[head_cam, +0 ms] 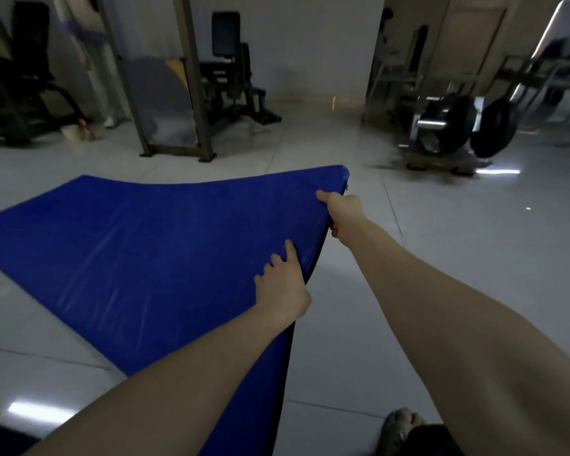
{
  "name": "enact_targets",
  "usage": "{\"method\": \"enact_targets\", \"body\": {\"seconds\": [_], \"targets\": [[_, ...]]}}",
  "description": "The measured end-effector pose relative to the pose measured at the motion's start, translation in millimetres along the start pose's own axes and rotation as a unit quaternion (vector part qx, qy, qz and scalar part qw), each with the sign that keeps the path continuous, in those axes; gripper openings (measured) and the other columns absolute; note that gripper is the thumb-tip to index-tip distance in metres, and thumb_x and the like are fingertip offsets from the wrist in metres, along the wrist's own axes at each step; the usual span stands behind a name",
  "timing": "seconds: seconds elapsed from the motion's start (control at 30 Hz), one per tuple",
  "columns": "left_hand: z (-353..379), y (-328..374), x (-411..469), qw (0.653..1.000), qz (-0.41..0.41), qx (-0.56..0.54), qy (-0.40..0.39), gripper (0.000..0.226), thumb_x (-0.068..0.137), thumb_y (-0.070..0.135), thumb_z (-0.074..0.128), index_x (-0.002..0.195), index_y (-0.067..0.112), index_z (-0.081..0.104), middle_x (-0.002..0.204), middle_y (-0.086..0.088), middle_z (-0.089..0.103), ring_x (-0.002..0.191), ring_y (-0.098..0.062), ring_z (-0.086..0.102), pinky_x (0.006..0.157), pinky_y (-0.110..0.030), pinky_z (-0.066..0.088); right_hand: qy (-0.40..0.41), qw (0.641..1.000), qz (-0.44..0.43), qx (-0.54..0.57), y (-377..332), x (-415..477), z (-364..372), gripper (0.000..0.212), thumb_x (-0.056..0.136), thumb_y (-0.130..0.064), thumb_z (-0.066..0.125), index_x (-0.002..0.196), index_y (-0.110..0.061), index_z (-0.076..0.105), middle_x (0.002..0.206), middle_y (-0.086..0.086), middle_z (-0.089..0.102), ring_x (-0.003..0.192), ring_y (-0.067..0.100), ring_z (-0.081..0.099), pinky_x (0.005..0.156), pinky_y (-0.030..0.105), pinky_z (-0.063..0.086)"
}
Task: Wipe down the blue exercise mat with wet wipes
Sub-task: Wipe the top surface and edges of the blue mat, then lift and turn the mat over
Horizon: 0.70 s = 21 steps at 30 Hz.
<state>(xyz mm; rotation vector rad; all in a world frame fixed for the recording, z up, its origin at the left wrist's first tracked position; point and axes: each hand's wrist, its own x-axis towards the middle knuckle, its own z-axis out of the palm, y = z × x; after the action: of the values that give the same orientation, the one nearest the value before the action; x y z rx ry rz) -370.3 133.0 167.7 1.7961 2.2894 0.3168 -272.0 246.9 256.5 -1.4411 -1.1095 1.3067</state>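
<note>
Pale tiled floor (441,258), grey wall (310,44), black weight bench (231,87), blurred weight plates (468,126), perhaps racked, dim light

Bare forearms (441,307), dark trouser leg (433,441), olive shoe (396,430)

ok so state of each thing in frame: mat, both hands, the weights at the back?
blue mat: spread out, right edge lifted off the tiles, left part flat on the floor.
left hand: fingers on top of the mat's right edge, thumb hidden, holding it.
right hand: grips the same edge nearer the far corner, thumb on top.
weight plates: mounted on a rack, blurred.
wet wipes: not in view.
</note>
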Motion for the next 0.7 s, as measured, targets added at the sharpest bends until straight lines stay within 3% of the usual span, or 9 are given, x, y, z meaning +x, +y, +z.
{"method": "enact_targets", "body": {"seconds": [0.27, 0.37, 0.5, 0.57, 0.7], "targets": [[-54.7, 38.4, -18.3, 0.991, 0.133, 0.002, 0.020, 0.100, 0.082, 0.006, 0.062, 0.161, 0.025, 0.005, 0.109, -0.004, 0.059, 0.091, -0.022, 0.059, 0.080, -0.040, 0.055, 0.079, 0.996, -0.026, 0.011, -39.8, -42.9, -69.9, 0.026, 0.091, -0.031, 0.069, 0.089, -0.011, 0.054, 0.072, 0.003, 0.046, 0.055, 0.015, 0.040, 0.048, 0.028, 0.036], [-71.8, 57.0, -20.2, 0.983, 0.180, -0.006, 0.029, 0.090, 0.083, 0.005, 0.059, 0.158, 0.027, 0.016, 0.096, -0.001, 0.059, 0.079, -0.019, 0.057, 0.064, -0.034, 0.049, 0.113, 0.992, -0.042, 0.029, -54.0, -57.1, -102.5, 0.024, 0.093, -0.029, 0.068, 0.089, -0.011, 0.053, 0.070, 0.004, 0.045, 0.054, 0.014, 0.039, 0.048, 0.028, 0.035], [-89.0, 85.8, -25.5, 0.965, 0.252, -0.004, 0.068, 0.053, 0.087, 0.010, 0.058, 0.136, 0.021, 0.043, 0.093, -0.002, 0.061, 0.077, -0.020, 0.059, 0.066, -0.037, 0.054, 0.167, 0.983, -0.053, 0.064, -66.1, -77.9, -149.6, 0.026, 0.093, -0.026, 0.068, 0.086, -0.012, 0.049, 0.069, 0.005, 0.046, 0.052, 0.015, 0.039, 0.049, 0.030, 0.036], [-99.0, 100.7, -30.6, 0.956, 0.282, 0.006, 0.077, 0.037, 0.087, 0.009, 0.057, 0.121, 0.018, 0.047, 0.090, -0.003, 0.060, 0.076, -0.022, 0.059, 0.071, -0.041, 0.056, 0.191, 0.977, -0.054, 0.072, -70.6, -88.7, -172.2, 0.025, 0.092, -0.027, 0.068, 0.088, -0.011, 0.049, 0.068, 0.005, 0.046, 0.050, 0.015, 0.039, 0.047, 0.028, 0.036], [-122.2, 123.4, -41.8, 0.934, 0.336, 0.014, 0.124, 0.040, 0.088, 0.006, 0.054, 0.123, 0.023, 0.047, 0.092, -0.001, 0.062, 0.074, -0.020, 0.057, 0.065, -0.036, 0.045, 0.227, 0.967, -0.073, 0.092, -80.1, -117.4, -207.8, 0.024, 0.091, -0.024, 0.068, 0.094, -0.011, 0.048, 0.065, 0.005, 0.046, 0.046, 0.016, 0.038, 0.040, 0.023, 0.032]]}}
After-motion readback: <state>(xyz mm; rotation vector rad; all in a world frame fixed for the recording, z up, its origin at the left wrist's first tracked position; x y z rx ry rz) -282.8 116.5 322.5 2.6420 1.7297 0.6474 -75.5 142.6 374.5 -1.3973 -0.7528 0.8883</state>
